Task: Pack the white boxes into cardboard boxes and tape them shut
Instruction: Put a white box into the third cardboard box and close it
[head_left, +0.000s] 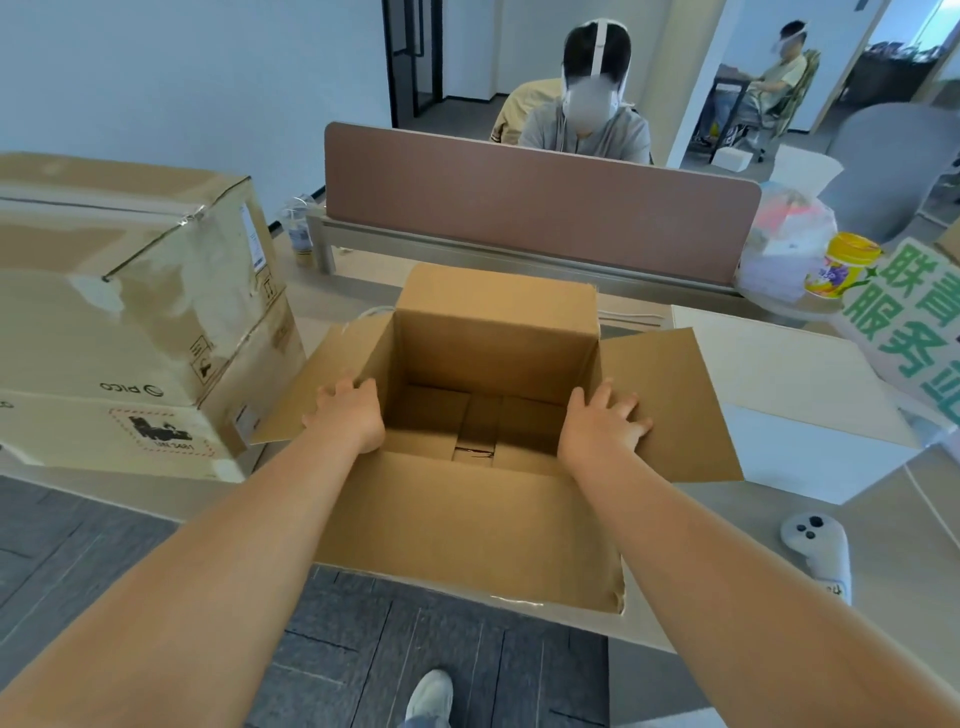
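Observation:
An open brown cardboard box (498, 338) stands on the desk in front of me, its four flaps spread outward and nothing inside it. My left hand (349, 413) rests on the left flap at the box's rim, fingers straight. On the right flap, my right hand (602, 421) presses flat with spread fingers. A large white box (810, 447) lies on the desk just right of the cardboard box.
Two big taped cardboard cartons (130, 322) are stacked at the left. A white controller (818, 545) lies near the desk's front right edge. A brown desk divider (540, 202) stands behind, with a person seated beyond it. A plastic bag and a yellow jar (844, 265) sit at the right.

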